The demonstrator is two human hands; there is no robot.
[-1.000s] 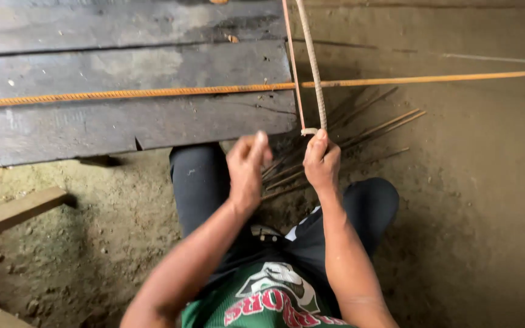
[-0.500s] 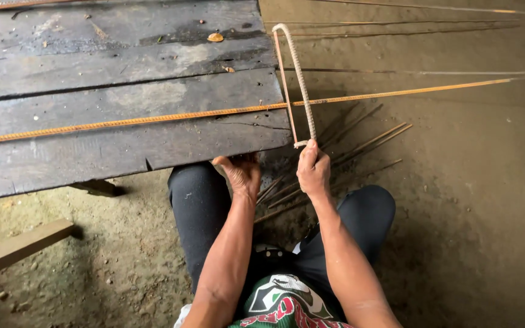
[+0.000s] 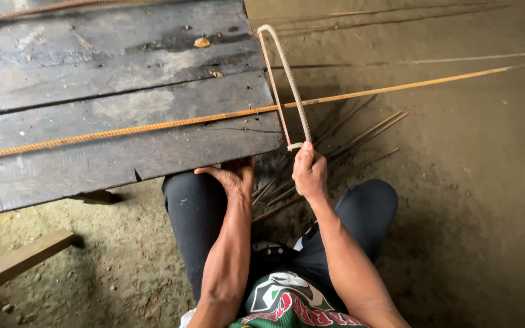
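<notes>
Now my right hand point(image 3: 309, 173) has its fingers closed around the lower end of the bent rebar loop point(image 3: 287, 85), which stands up beside the table point(image 3: 110, 91) corner and crosses a long straight rebar point(image 3: 153, 126) lying across the planks. My left hand point(image 3: 232, 176) curls its fingers loosely at the table's near edge, holding nothing that I can see. Loose rods point(image 3: 360, 136) lie on the dirt floor point(image 3: 469, 182) just beyond my knees.

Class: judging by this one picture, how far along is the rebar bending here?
Done: the bent rebar loop already has its long sides and far corner. In hand: the right hand grips its near end; the left hand rests at the wooden platform edge. Left: the long rusty bar lies straight, unbent.
</notes>
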